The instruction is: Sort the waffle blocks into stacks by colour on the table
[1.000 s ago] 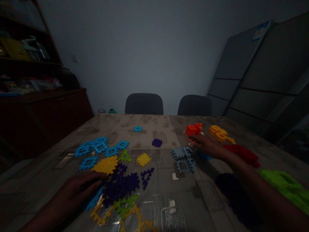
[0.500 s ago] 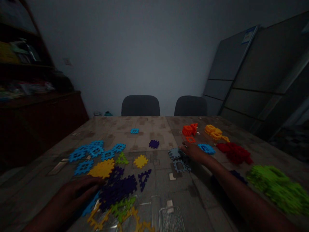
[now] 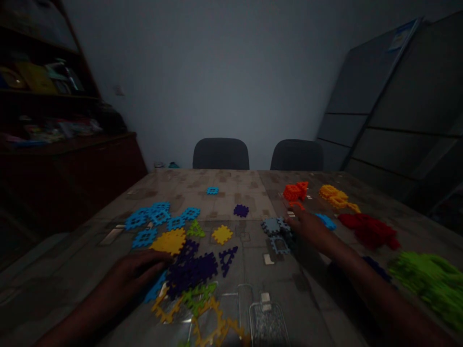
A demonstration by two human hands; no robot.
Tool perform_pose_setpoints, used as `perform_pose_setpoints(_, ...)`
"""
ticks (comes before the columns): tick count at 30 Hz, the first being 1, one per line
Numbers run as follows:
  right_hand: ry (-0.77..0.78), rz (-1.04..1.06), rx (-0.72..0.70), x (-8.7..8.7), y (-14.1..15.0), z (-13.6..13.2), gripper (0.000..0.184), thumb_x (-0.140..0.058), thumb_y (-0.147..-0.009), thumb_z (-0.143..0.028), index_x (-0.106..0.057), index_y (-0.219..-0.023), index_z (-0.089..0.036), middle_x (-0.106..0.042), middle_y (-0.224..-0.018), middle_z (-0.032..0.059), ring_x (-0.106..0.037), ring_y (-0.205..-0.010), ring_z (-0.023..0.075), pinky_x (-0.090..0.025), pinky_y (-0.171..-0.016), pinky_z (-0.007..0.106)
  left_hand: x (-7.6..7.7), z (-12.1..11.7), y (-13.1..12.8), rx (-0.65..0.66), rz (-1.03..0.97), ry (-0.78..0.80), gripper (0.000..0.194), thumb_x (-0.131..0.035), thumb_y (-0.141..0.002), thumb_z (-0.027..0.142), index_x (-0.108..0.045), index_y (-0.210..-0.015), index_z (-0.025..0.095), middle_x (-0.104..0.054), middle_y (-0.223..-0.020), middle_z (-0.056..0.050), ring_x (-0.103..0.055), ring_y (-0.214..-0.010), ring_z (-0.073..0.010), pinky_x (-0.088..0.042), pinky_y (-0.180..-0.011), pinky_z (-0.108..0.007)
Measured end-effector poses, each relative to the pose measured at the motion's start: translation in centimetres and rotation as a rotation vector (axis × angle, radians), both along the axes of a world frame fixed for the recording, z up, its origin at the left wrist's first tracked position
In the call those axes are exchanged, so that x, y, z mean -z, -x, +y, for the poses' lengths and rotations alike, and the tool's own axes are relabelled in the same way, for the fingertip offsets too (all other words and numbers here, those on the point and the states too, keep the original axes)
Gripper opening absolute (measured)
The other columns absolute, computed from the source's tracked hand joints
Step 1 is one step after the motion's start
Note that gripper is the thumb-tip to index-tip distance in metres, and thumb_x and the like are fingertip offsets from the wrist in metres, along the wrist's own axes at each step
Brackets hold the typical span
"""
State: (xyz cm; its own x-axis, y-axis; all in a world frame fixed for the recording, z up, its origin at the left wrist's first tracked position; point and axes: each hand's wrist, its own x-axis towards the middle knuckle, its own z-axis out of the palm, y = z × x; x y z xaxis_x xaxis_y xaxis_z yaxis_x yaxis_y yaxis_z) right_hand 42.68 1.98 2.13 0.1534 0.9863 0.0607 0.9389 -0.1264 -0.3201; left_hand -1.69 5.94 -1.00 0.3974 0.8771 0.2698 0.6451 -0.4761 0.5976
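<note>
My left hand (image 3: 141,270) lies low at the left, fingers stretched forward and thumb apart. Its fingertips are at the edge of the yellow toothed building tiles (image 3: 169,242) and beside the dark purple tiles (image 3: 193,272); I see nothing held in it. Reaching forward at the right, my right hand (image 3: 309,227) has its loosely extended fingertips by the grey toothed tiles (image 3: 274,225). Whether they touch the tiles is unclear in the dim light. Just beyond the fingers, an orange frame piece (image 3: 296,205) is partly covered by the hand.
Blue tiles (image 3: 159,215) spread at the left. Single yellow (image 3: 222,234) and purple (image 3: 241,210) tiles lie mid-table. Piles of orange (image 3: 294,192), amber (image 3: 334,196), red (image 3: 372,230) and green pieces (image 3: 428,279) line the right. Two chairs (image 3: 221,153) stand behind the table.
The view has swung a little left, so everything appears further right. My right hand has shifted slightly right of the grey tiles, partly covering the orange frame piece. My left hand stays in place.
</note>
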Motion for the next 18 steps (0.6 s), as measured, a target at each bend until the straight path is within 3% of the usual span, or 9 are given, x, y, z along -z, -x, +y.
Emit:
perform_pose_setpoints(3,-0.086,-0.019,0.015,0.3,0.1,-2.8,0.05,-0.045,-0.091,-0.043,-0.056,-0.133,-0.017,-0.065,-0.127,0.0164,-0.062,-0.114,0.0329,-0.048,-0.095,0.043,0.4,0.3,0.8,0.062,-0.034,0.103,0.041,-0.058,-0.085,0.06,-0.079,-0.094,0.026,-0.078,-0.099,-0.007,-0.073,-0.091,-0.0248,-0.057,-0.084,-0.028)
perform_pose_setpoints(8,-0.173,0.084,0.04,2.2,0.6,-7.5,0.049,-0.047,-0.083,-0.051,-0.067,-0.115,-0.019,-0.074,-0.107,0.0156,-0.071,-0.091,0.034,-0.058,-0.078,0.045,-0.3,0.3,1.6,-0.015,-0.049,0.112,0.037,-0.056,-0.089,0.051,-0.076,-0.098,0.022,-0.077,-0.103,-0.007,-0.07,-0.095,-0.0259,-0.055,-0.086,-0.031)
perform_pose_setpoints(12,-0.192,0.204,-0.176,3.2,4.5,-9.9,0.036,-0.049,-0.088,-0.049,-0.071,-0.106,-0.028,-0.076,-0.104,0.0091,-0.073,-0.09,0.0298,-0.06,-0.076,0.04,-1.0,0.0,1.6,-0.101,-0.056,-0.012,0.036,-0.054,-0.09,0.046,-0.073,-0.1,0.017,-0.074,-0.106,-0.01,-0.068,-0.097,-0.0261,-0.053,-0.086,-0.034)
perform_pose_setpoints(16,-0.183,0.221,-0.452,3.9,9.1,-10.7,0.025,-0.05,-0.092,-0.035,-0.07,-0.107,-0.031,-0.076,-0.102,0.0058,-0.073,-0.09,0.0249,-0.06,-0.079,0.036,-0.8,-1.6,-0.3,0.019,0.008,-0.056,0.032,-0.057,-0.089,0.042,-0.07,-0.108,0.019,-0.071,-0.113,-0.01,-0.064,-0.107,-0.0266,-0.048,-0.097,-0.039)
perform_pose_setpoints(18,-0.188,0.207,-0.559,4.3,10.2,-10.7,0.025,-0.049,-0.092,-0.029,-0.068,-0.108,-0.03,-0.075,-0.1,0.0056,-0.072,-0.089,0.0229,-0.061,-0.078,0.034,-0.4,-2.7,-1.6,0.087,0.085,-0.065,0.04,-0.066,-0.085,0.044,-0.066,-0.118,0.021,-0.068,-0.12,-0.01,-0.06,-0.112,-0.0288,-0.045,-0.1,-0.043)
